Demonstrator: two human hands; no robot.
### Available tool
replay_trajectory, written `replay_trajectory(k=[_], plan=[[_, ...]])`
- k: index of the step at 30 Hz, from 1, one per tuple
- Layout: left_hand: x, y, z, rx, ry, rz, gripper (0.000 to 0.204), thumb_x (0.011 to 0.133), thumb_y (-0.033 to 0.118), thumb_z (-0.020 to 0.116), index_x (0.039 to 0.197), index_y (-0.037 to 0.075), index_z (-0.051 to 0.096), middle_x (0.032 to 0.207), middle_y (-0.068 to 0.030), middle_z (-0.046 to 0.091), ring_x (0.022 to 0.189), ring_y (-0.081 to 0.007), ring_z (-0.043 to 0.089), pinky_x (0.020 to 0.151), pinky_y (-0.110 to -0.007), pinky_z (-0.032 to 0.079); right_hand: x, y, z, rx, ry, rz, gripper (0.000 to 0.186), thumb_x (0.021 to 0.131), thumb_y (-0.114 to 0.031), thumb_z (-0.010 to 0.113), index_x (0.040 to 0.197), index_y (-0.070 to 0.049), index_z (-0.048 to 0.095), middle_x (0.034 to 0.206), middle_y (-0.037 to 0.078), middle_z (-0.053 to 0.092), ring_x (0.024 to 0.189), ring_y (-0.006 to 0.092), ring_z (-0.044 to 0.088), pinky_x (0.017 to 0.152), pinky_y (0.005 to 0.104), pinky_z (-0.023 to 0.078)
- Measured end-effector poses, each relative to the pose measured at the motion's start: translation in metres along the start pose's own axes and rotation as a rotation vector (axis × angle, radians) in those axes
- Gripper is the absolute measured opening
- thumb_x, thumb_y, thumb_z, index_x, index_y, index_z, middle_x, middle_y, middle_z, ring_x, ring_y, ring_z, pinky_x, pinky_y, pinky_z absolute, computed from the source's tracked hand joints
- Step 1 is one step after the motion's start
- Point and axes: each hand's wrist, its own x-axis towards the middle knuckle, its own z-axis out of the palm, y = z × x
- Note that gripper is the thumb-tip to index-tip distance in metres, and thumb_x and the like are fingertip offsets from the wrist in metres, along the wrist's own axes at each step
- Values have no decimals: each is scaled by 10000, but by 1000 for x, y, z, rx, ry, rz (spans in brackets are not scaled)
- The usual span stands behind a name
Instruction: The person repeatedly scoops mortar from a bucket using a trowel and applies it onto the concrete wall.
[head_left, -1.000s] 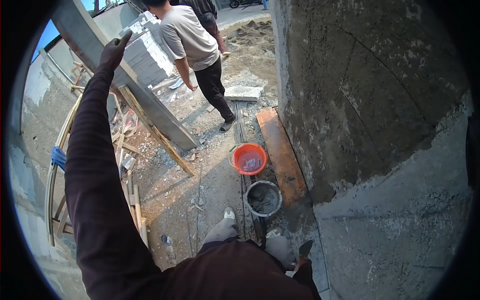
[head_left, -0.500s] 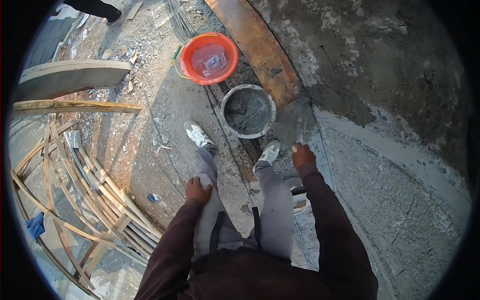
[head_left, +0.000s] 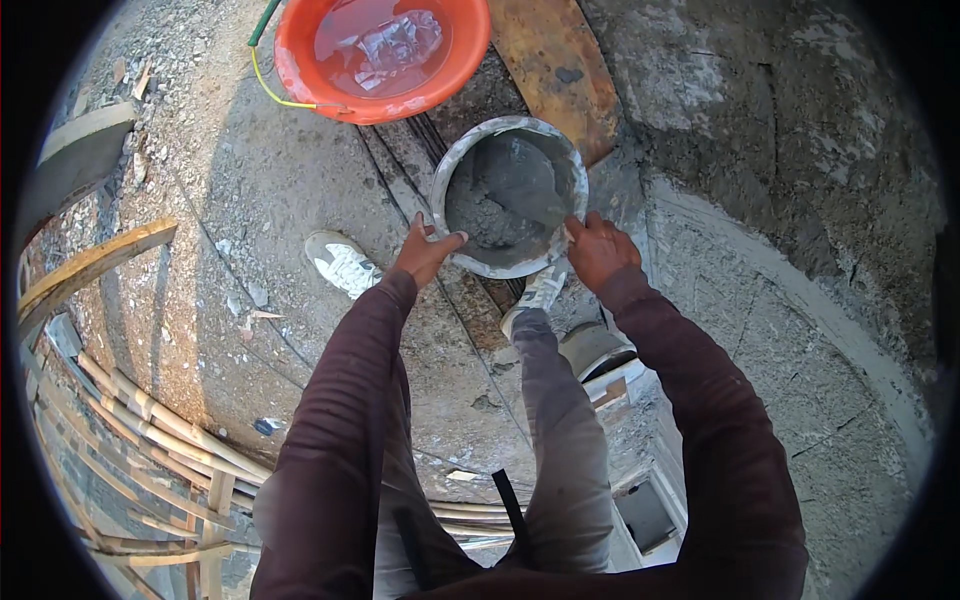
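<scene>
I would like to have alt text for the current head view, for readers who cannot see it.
A person's left hand and right hand are at the near rim of a round bucket of grey, mortar-like mix. Beyond it to the left is an orange bucket of liquid; a rough grey wall stands to the right.

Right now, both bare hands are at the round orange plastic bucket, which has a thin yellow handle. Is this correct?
Not quite: the left hand and right hand are at the round grey bucket of wet grey mix, as the head view shows. The round orange plastic bucket does have a thin yellow handle.
</scene>
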Motion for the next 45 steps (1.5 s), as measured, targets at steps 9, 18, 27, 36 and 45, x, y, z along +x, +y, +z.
replay_trajectory(k=[9, 18, 27, 36, 45], plan=[[10, 0, 24, -206, -171, -78, 478, 917, 96, 659, 1359, -11, 514, 1150, -120, 670, 924, -206, 686, 677, -352, 610, 59, -56, 92, 1212, -429, 381, 344, 996, -322, 647, 1172, -29, 683, 954, 140, 694, 846, 256, 706, 685, 389, 576], [11, -4, 72, -315, 64, 141, 373, 931, 83, 649, 1283, -13, 576, 1025, -94, 698, 804, -188, 696, 606, -325, 595, 4, -4, 65, 2841, -785, 342, 497, 1077, -384, 458, 1395, -10, 538, 936, 32, 579, 691, 112, 551, 561, 292, 490], [-55, 24, 131, 84, 517, 245, 478, 854, 175, 712, 1286, -18, 639, 1063, -240, 741, 1011, -376, 725, 896, -469, 549, -133, 85, 13, 949, 174, 81, 378, 1003, -326, 697, 1203, -10, 643, 867, 142, 702, 677, 227, 701, 609, 395, 547], [-327, 42, 181, 243, 610, 65, 758, 825, 262, 721, 1497, 1, 488, 1135, -316, 719, 1067, -465, 708, 926, -517, 555, -267, 112, -119, 278, 120, -1, 385, 935, -342, 698, 1241, -109, 704, 1093, 195, 743, 1071, 407, 703, 918, 524, 564], [-552, 121, 188, 21, 589, 210, 286, 837, 154, 680, 1010, -73, 679, 779, -156, 691, 704, -258, 708, 608, -447, 576, -382, 5, -198, 443, -14, -188, 394, 908, -381, 727, 1191, -107, 729, 1145, 242, 727, 1110, 435, 691, 954, 546, 546]])
